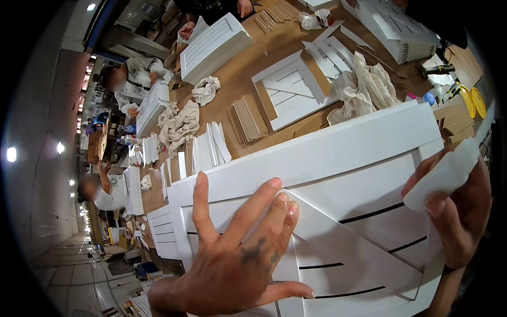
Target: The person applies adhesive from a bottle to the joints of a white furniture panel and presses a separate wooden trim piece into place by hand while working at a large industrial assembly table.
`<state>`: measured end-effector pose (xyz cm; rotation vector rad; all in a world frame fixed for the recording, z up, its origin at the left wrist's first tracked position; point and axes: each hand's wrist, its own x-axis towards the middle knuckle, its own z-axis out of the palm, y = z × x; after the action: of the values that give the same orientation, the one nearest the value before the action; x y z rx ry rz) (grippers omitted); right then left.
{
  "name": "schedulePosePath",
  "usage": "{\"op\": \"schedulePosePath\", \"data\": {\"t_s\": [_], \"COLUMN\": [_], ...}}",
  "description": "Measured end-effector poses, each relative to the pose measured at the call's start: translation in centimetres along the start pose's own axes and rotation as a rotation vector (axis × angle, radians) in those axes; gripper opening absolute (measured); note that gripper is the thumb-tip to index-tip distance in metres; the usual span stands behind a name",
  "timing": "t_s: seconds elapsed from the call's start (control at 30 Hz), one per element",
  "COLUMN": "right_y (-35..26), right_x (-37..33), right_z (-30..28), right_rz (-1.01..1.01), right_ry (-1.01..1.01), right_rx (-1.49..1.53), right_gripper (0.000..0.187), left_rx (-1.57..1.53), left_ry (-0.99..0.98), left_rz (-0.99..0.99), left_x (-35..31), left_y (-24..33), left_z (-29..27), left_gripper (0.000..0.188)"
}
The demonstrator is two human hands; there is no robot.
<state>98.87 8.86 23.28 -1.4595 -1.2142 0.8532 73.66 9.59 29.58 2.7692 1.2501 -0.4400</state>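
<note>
A large white wooden panel (338, 190) fills the near middle, with raised border rails, a diagonal board and dark gaps between its slats. My left hand (237, 248) rests on it with fingers spread, the fingertips near where the diagonal meets the upper rail. White smears show on some of those fingertips. On the right, my right hand (459, 216) is closed around a whitish translucent squeeze bottle (446, 174), tilted with its narrow tip pointing up and away. The bottle is held over the panel's right edge, and my fingers partly hide it.
Beyond the panel, a brown-covered table (211, 116) bears a smaller white frame (296, 90), stacked strips (247, 120), crumpled cloths (364, 87) and another slatted white piece (214, 47). A hammer (437, 69) and yellow tape rolls (472, 102) lie at the right. Other people work along the far side and left.
</note>
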Motion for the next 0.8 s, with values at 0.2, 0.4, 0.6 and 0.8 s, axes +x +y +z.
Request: {"op": "schedulePosePath", "data": {"t_s": [0.2,0.4,0.6,0.8], "right_y": [-0.4,0.2,0.5,0.8], "right_x": [0.6,0.9,1.1,1.5], "right_z": [-0.5,-1.4,-0.6,-0.8], "right_rz": [0.018,-0.049,-0.137,-0.245], "right_ry": [-0.139,-0.233,-0.244,-0.238], "right_rx": [0.069,0.062,0.210,0.201], "right_gripper": [0.063,0.071,0.059,0.040], "left_rx": [-0.065,-0.005,-0.065,-0.061], "left_ry": [0.082,0.092,0.260,0.239], "left_rz": [0.008,-0.015,-0.094,-0.076], "left_x": [-0.7,-1.7,-2.4,-1.8], "left_y": [-0.7,-2.5,-4.8,-5.1], "left_z": [0.5,1.5,2.9,3.9], "left_gripper": [0.100,0.103,0.098,0.079]}}
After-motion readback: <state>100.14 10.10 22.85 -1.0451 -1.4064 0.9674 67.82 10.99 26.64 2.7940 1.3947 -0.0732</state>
